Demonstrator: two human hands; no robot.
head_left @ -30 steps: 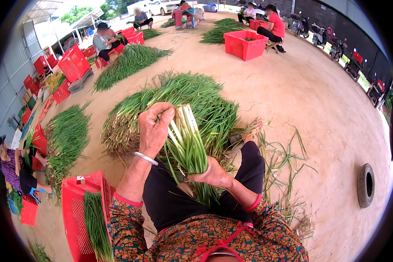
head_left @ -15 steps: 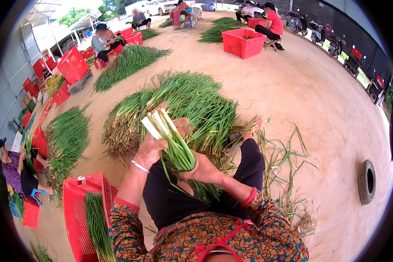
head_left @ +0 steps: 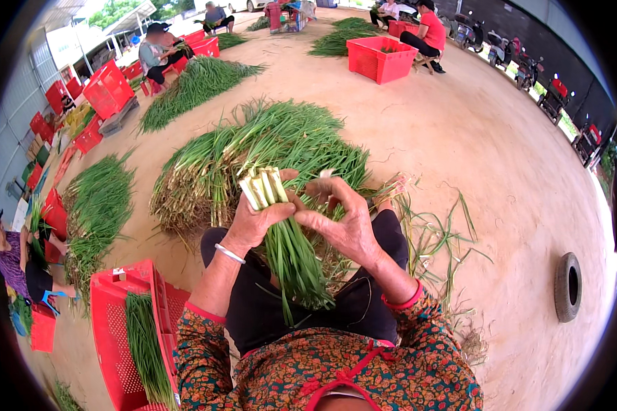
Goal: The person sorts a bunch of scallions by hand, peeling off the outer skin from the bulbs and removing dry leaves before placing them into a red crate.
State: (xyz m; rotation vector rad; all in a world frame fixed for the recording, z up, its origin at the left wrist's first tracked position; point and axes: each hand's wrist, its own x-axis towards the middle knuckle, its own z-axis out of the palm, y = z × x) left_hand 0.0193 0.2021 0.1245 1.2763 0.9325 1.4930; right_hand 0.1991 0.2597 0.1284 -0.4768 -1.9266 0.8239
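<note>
My left hand point(head_left: 253, 220) is closed around a bunch of garlic chives point(head_left: 296, 257). Their pale cut ends point up and away from me, and the green leaves hang down over my lap. Close by on the right, my right hand point(head_left: 346, 222) has its fingers bent and its thumb beside the bunch near my left thumb. A small pale, blurred bit shows at its fingertips; what it is I cannot make out. Just beyond both hands lies a large heap of garlic chives point(head_left: 288, 133), its root ends to the left.
At my left stands a red plastic crate point(head_left: 120, 342) with chives point(head_left: 147, 342) inside. Another heap point(head_left: 103, 219) lies farther left. Loose leaves point(head_left: 428, 253) litter the floor at right, with a tyre point(head_left: 567, 288) beyond. Several people sit by heaps and red crates point(head_left: 380, 60).
My right hand has let go of the leafy part and moved up beside the pale ends. The bunch has turned more upright, and its leaves now hang loose.
</note>
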